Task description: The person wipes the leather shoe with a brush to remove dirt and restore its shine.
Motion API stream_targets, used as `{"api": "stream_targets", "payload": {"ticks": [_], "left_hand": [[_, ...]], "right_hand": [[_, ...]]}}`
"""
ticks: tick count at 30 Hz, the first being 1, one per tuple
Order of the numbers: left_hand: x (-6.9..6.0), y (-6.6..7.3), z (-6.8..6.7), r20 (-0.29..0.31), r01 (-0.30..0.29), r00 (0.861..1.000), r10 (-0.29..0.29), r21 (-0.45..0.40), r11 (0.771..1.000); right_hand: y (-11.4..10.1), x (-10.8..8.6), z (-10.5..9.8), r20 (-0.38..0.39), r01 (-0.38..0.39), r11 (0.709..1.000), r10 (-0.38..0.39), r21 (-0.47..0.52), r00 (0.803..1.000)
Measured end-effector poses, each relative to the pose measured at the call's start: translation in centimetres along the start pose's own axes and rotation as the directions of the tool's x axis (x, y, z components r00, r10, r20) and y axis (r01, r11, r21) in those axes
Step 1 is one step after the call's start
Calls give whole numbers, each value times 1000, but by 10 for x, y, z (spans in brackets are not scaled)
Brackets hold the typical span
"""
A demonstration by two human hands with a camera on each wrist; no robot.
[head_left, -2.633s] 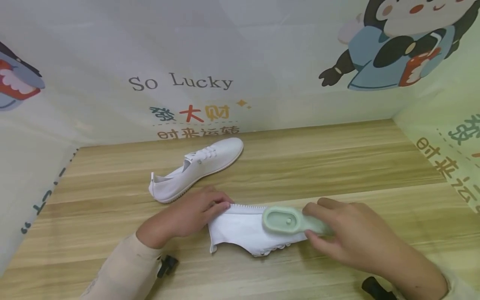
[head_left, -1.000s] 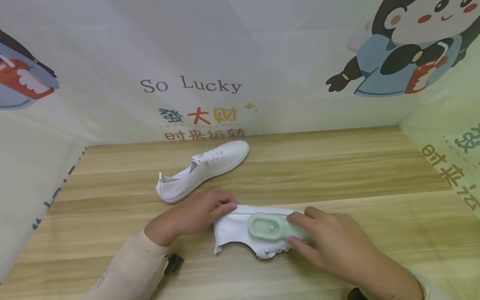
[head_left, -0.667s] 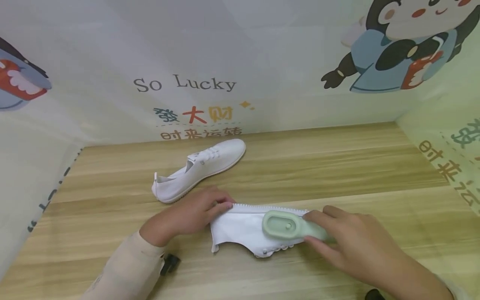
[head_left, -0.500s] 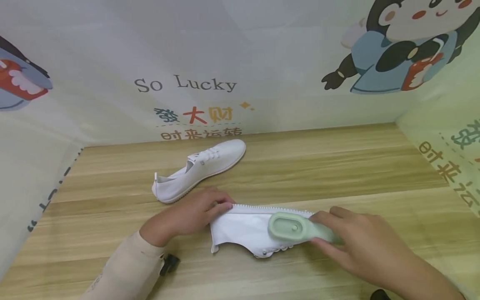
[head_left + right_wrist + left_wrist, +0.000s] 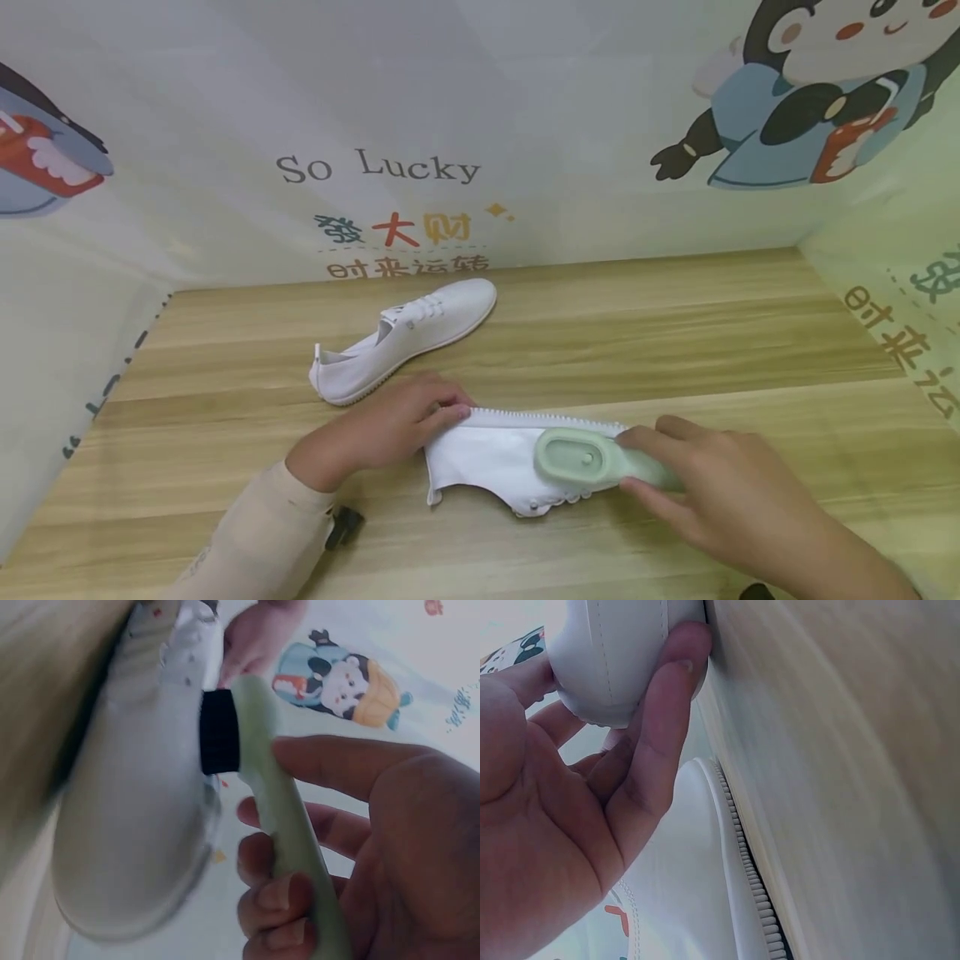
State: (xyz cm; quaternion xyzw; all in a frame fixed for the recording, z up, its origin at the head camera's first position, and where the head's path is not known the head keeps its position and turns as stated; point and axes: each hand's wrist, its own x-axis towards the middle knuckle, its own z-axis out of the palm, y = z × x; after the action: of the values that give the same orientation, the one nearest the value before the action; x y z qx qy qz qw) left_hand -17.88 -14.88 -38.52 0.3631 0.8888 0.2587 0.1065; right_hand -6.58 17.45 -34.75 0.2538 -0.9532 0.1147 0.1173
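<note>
A white lace-up shoe (image 5: 480, 458) lies on its side on the wooden table, its sole edge away from me. My left hand (image 5: 378, 425) grips its heel end; in the left wrist view the thumb and fingers (image 5: 656, 742) close round the heel (image 5: 622, 660). My right hand (image 5: 720, 475) holds a pale green shoe brush (image 5: 573, 457) by its handle. The right wrist view shows the brush's black bristles (image 5: 220, 731) against the side of the shoe (image 5: 139, 787). Behind the left hand stands a second white shoe (image 5: 408, 333), toe pointing to the back right.
The wood-grain table (image 5: 675, 333) is bordered by pale printed sheets at the back (image 5: 555, 150) and both sides. A small black object (image 5: 345, 527) is at the left sleeve, another (image 5: 756, 592) at the bottom edge below the right wrist.
The right hand and brush have moved back and forth along the shoe's side, leftward about one second ago, then right toward the toe. The left hand keeps its hold on the heel.
</note>
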Motion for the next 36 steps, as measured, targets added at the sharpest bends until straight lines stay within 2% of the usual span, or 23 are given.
{"api": "stream_targets", "payload": {"ticks": [10,16,22,29,36], "left_hand": [[2,-3,3,1,-1,1000,1,-15,1000],[2,-3,4,13,-3,1000,4,-9,1000],[1,-3,2,5,3,1000,-3,-1,1000],[0,-4,2,11,1,1000,-1,-15,1000],[0,-4,2,11,-1,1000,1,-9,1000]], "right_hand": [[-17,20,23,-46,58,998,-58,9,997],[-29,35,34,-8,85,996,-85,25,996],[-42,48,39,27,121,993,-121,-15,992],[-46,50,41,9,114,993,-114,-28,993],[-41,44,32,4,80,997,-80,-21,997]]}}
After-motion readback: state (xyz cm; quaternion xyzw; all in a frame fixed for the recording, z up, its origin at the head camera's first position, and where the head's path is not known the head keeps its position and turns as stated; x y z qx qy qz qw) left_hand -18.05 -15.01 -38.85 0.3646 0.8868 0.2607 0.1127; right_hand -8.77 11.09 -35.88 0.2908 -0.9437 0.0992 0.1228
